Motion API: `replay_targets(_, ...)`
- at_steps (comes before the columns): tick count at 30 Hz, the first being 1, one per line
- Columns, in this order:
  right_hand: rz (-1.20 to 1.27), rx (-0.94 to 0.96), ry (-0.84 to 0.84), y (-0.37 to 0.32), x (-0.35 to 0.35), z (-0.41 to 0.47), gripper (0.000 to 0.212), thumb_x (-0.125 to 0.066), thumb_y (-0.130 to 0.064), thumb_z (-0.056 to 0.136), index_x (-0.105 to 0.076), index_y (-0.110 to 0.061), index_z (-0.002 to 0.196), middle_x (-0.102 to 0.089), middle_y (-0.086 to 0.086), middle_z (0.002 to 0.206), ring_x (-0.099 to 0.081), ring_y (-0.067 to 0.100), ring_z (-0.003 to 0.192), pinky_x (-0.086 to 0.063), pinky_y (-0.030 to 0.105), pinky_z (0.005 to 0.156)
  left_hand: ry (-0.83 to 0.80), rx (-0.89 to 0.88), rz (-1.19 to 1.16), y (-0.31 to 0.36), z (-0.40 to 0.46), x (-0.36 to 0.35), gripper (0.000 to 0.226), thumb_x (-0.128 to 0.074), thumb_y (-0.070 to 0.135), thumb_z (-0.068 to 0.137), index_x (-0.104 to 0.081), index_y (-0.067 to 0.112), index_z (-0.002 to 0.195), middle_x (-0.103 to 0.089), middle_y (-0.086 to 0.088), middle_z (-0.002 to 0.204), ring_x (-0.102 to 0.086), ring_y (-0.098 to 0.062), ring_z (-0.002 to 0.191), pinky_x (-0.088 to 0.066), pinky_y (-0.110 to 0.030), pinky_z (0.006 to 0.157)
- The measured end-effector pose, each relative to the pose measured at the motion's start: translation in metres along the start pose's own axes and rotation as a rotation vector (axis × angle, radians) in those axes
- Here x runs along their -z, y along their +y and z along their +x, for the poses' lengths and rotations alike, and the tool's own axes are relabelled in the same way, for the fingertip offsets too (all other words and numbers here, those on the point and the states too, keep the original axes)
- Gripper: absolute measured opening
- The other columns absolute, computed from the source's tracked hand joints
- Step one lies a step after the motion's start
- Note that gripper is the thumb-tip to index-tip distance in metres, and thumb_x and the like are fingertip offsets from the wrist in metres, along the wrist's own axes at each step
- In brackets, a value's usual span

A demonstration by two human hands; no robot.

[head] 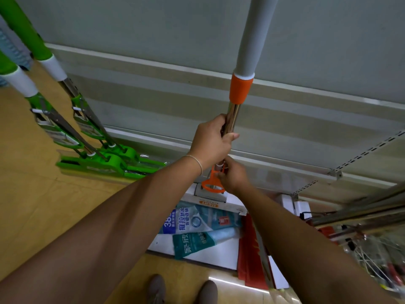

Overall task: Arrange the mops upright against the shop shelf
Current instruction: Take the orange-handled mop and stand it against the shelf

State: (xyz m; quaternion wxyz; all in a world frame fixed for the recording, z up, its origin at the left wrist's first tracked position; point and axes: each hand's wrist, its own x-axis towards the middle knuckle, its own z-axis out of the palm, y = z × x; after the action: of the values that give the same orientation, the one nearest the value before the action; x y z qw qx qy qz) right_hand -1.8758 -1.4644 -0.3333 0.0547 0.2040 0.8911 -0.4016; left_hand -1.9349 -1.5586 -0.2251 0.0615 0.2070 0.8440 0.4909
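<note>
A mop with a grey handle and orange collar (241, 88) stands nearly upright in front of the grey shelf panel (153, 40). My left hand (211, 142) grips its shiny metal shaft just below the orange collar. My right hand (233, 177) holds the orange wringer lever (211, 185) lower down the shaft. The mop's head is hidden behind my hands and its white packaging. Two green mops (105, 159) lean upright against the shelf at the left, their heads on the floor.
Packaged mop refills (197, 229) and white boxes lie on the floor under my arms, with red packs (249, 255) beside them. A metal shelf rail with slotted uprights (350, 163) and cluttered goods fill the right. My shoes (182, 290) stand on the wooden floor.
</note>
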Motion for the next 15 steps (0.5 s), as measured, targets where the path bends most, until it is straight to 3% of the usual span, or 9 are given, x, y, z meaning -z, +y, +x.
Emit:
replay_targets(3,-0.030,0.032,0.010,-0.002,0.002,0.013,0.041,-0.064,-0.007,0.088,-0.057,-0.021,0.126,-0.066,0.002,0.108,-0.059,0.022,0.099,-0.044,0.031,0.083,0.009,-0.013,0.003,-0.002,0.010,0.001,0.016,-0.070,0.023,0.085,-0.060,0.016,0.096,-0.070,-0.007,0.086,-0.068,-0.021,0.081,-0.057,-0.041,0.080)
replay_targets(11,-0.033,0.057,0.029,0.000,0.007,0.028,0.036,-0.063,-0.008,0.091,-0.059,-0.022,0.124,-0.059,-0.008,0.098,-0.052,0.013,0.091,-0.037,0.026,0.080,-0.006,-0.031,0.002,-0.008,0.025,-0.001,0.023,-0.070,0.025,0.085,-0.059,0.014,0.103,-0.070,-0.011,0.089,-0.068,-0.025,0.084,-0.057,-0.044,0.080)
replay_targets(15,-0.030,0.071,0.041,0.002,0.012,0.028,0.037,-0.062,-0.006,0.090,-0.060,-0.020,0.125,-0.063,-0.003,0.099,-0.055,0.015,0.092,-0.036,0.024,0.080,-0.004,-0.044,0.024,-0.006,0.029,-0.003,0.023,-0.069,0.025,0.085,-0.059,0.014,0.103,-0.070,-0.009,0.090,-0.068,-0.025,0.085,-0.057,-0.044,0.081)
